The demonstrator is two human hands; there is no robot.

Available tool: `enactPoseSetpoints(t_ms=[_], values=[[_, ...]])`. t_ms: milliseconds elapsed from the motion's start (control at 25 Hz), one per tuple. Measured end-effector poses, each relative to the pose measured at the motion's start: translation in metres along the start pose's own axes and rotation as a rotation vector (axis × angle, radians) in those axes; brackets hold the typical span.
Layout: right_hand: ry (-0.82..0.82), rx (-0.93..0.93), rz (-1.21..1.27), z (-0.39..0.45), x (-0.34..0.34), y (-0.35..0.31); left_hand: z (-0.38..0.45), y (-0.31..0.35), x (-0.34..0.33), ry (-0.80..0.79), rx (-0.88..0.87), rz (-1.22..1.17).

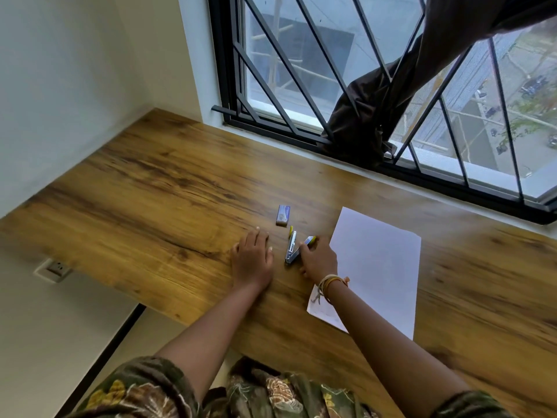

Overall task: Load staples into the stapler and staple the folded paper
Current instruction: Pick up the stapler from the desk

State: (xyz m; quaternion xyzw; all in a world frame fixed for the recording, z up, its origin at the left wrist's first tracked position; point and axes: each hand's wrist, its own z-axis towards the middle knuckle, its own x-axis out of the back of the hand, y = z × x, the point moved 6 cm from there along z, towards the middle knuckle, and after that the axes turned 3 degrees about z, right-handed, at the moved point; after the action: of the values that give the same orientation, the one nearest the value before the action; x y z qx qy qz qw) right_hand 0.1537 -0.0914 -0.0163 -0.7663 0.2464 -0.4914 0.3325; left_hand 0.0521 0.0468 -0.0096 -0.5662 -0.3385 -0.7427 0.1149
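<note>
Wooden desk (156, 188): right hand (319, 260) grips stapler (291, 247) (opened).

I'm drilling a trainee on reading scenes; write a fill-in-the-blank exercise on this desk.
1. The left hand lies flat on the wooden ____.
2. The right hand touches the opened ____, which lies between the two hands.
3. The white sheet of paper lies to the ____ of the right hand.
4. The small blue staple box lies beyond the stapler, nearer the ____.

Missing words: desk; stapler; right; window
</note>
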Motion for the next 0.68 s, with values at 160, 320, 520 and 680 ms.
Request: enactPoseSetpoints(t_ms=[160, 320, 520, 680], values=[[0.038, 0.055, 0.040, -0.002, 0.002, 0.001, 0.015, 0.006, -0.006, 0.025, 0.068, -0.179], [0.097, 0.140, -0.047, -0.007, 0.001, -0.013, 0.020, 0.008, -0.008, 0.105, 0.118, -0.255], [-0.076, 0.229, 0.046, 0.003, 0.001, -0.008, 0.023, 0.006, -0.010, 0.125, 0.142, -0.259], [-0.236, 0.343, -0.042, 0.006, 0.005, -0.017, 0.025, 0.006, -0.010, 0.111, 0.142, -0.294]])
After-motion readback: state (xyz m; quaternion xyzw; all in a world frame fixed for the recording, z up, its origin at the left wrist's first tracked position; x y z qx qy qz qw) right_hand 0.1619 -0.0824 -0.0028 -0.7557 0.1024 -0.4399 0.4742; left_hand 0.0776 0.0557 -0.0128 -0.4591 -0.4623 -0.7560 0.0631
